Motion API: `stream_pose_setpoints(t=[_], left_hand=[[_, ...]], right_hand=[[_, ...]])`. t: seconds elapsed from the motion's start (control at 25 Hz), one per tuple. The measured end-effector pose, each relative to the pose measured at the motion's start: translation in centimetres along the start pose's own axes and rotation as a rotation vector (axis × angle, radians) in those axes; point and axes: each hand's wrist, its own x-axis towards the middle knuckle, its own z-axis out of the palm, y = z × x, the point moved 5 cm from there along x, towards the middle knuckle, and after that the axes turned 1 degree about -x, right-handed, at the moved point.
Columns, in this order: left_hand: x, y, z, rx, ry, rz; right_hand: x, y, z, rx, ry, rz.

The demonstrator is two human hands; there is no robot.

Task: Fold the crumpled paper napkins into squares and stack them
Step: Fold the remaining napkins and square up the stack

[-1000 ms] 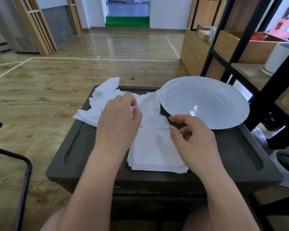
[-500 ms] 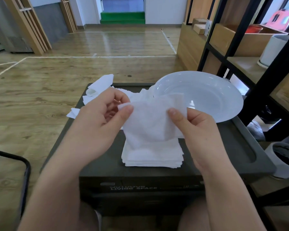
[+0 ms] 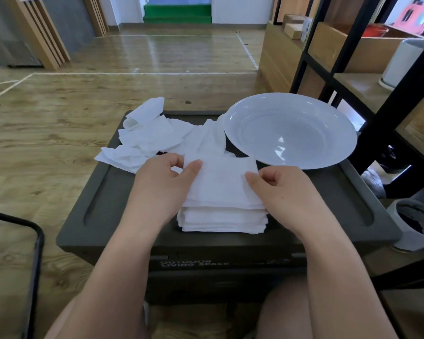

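Both hands, left hand (image 3: 157,189) and right hand (image 3: 287,192), are pinching a folded napkin (image 3: 222,182) in their fingers atop the napkin stack (image 3: 222,218) on the dark storage box (image 3: 103,216); crumpled napkins (image 3: 147,138) and a white plate (image 3: 291,130) are sitting behind, wooden floor (image 3: 59,106) stretching beyond, shelving (image 3: 353,57) standing right.

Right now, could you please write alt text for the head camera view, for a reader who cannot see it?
Two hands, left hand and right hand, pinch a folded napkin on top of a stack of folded napkins on a dark box lid. Crumpled napkins and a white plate lie behind.
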Motion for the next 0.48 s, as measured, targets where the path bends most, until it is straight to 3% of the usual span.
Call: stream_pose_setpoints(t=[0.36,0.48], left_hand=[[0.2,-1.1,0.3,0.253,-0.066,-0.103],[-0.1,-0.4,-0.3,0.275,0.031,0.025]], right_hand=[[0.5,1.9,0.1,-0.188,-0.004,0.111],[0.3,1.5,-0.4,-0.239,0.105,0.120]])
